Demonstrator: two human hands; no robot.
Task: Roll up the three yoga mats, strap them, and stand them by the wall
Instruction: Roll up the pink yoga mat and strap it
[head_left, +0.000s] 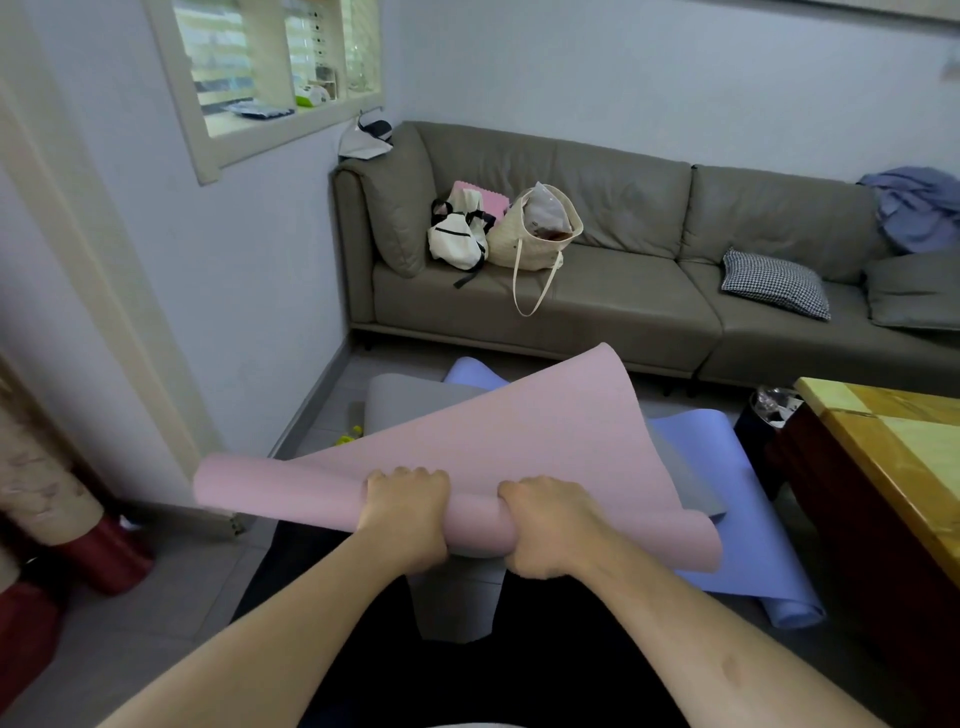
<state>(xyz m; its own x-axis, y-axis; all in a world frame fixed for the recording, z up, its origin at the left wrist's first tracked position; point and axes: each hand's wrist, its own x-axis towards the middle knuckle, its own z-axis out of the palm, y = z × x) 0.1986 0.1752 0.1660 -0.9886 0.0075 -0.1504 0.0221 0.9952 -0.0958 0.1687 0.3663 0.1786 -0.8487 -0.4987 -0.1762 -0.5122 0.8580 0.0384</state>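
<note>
Gripping rolled near end of pink mat (493, 431) with both hands: left hand (408, 506) and right hand (545, 525) side by side, fingers curled tight round roll. Unrolled part lifted, curving up toward far sofa (623, 306). Beneath, flat on floor (156, 597): grey mat (405, 400), blue mat (727, 519) to right. Wooden table (893, 441) at right edge.

The pink mat (498, 436), partly rolled into a tube at its near end, is lifted off the floor with its loose sheet rising toward the grey sofa (623, 301); the grey mat (410, 400) lies flat beneath it; the blue mat (737, 499) lies flat lowest, before the sofa.
</note>
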